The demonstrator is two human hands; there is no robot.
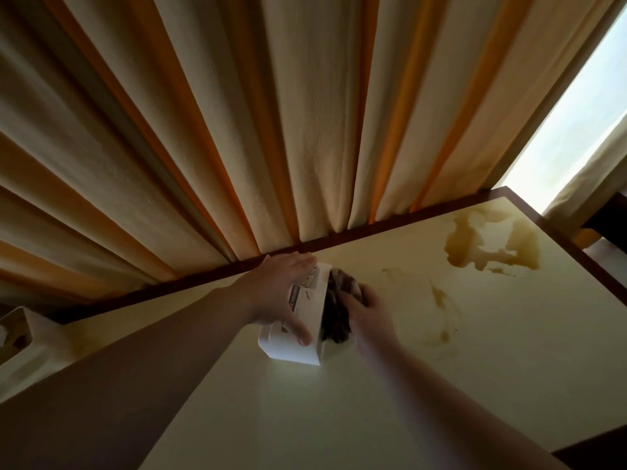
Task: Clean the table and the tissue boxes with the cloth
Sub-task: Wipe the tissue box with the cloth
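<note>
A white tissue box (298,347) with printed lettering stands on the pale table (339,418), near its far edge. My left hand (281,293) grips the box from above and the left, thumb across its front face. My right hand (369,317) presses a dark crumpled cloth (336,303) against the box's right side. A brown spill (488,245) spreads over the table's far right corner, and fainter smears (441,307) lie right of the box.
Cream and orange curtains (237,130) hang right behind the table's dark wooden rim (203,276). A second box-like object (15,330) sits at the left edge of view. A bright window (583,123) is at the right.
</note>
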